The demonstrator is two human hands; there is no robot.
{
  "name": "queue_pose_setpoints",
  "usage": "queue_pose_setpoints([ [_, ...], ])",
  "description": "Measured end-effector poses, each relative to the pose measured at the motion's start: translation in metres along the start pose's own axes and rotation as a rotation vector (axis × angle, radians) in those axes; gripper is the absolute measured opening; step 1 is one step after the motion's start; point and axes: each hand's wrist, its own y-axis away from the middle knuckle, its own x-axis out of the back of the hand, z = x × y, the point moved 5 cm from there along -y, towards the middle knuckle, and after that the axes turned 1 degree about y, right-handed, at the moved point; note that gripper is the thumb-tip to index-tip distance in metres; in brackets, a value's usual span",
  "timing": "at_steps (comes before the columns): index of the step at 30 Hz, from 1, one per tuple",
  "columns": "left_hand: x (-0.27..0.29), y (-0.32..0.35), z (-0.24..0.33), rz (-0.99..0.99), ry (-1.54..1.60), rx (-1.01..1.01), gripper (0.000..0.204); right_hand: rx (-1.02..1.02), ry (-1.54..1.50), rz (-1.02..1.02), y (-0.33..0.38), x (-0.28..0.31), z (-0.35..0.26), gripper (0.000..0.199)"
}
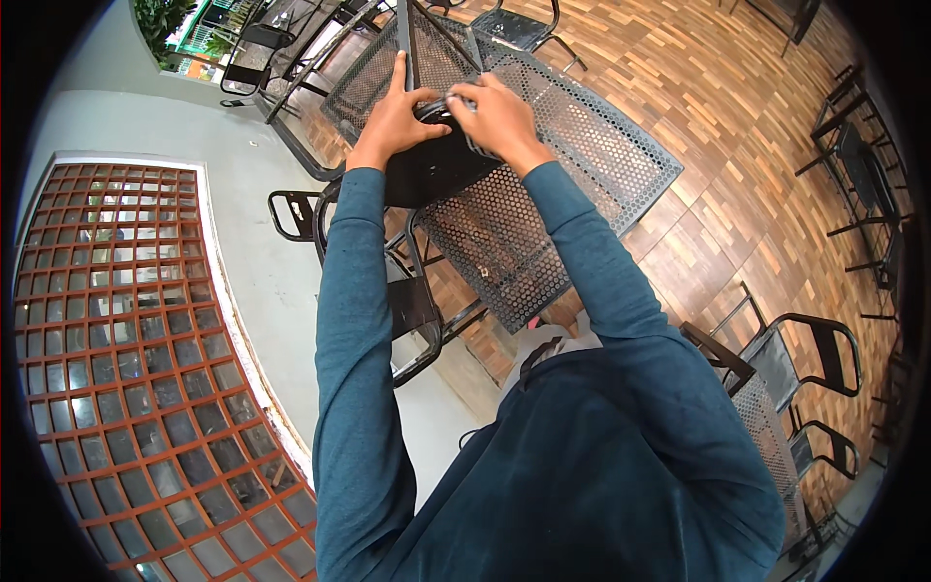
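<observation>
Item: black chair-like piece with a flat dark panel and a tubular metal rim point(436, 173), quantity one. Located directly beneath both hands, over the bench. Its rim lies at the fingers; its panel spreads back from them toward the wearer. The panel's long axis appears to run crosswise, from below the left hand to below the right.

Left hand point(398, 121): one, touching the piece; index finger straight, pointing away from the wearer, thumb spread toward the right hand. Other fingers partly hidden; whether they grasp cannot be told. Right hand point(495, 114): one, fingers curled on the rim, grasping it.

Dark flat metal bars: two, beyond the hands. One straight bar point(406, 44) points away from the wearer, near the left index finger; one slanted bar point(448, 37) descends toward the right hand.

Grey perforated metal bench point(606, 145): beneath the hands, reaching well to the right of them.

Black tube-framed chairs with dark panels: one point(415, 315) nearer the wearer than the left hand; two point(836, 354) well right of and behind the right hand, beside a second perforated bench point(761, 417).

Red-brown window grille point(126, 359): one, well left of the left hand.

Brown wood-patterned floor point(698, 242): right of the right hand.
</observation>
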Motion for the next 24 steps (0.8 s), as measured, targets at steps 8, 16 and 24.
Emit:
queue_pose_setpoints([
  [8, 0.006, 0.019, 0.000, 0.329, 0.046, -0.225, 0.123, 0.110, 0.217, -0.087, -0.004, 0.001, -0.024, 0.033],
  [16, -0.009, 0.021, -0.012, 0.161, -0.049, 0.013, 0.119, 0.289, 0.312, -0.079, -0.002, -0.013, -0.053, 0.027],
  [24, -0.008, 0.021, -0.013, 0.159, -0.042, 0.067, 0.113, 0.299, 0.331, -0.019, 0.003, -0.017, -0.064, 0.022],
])
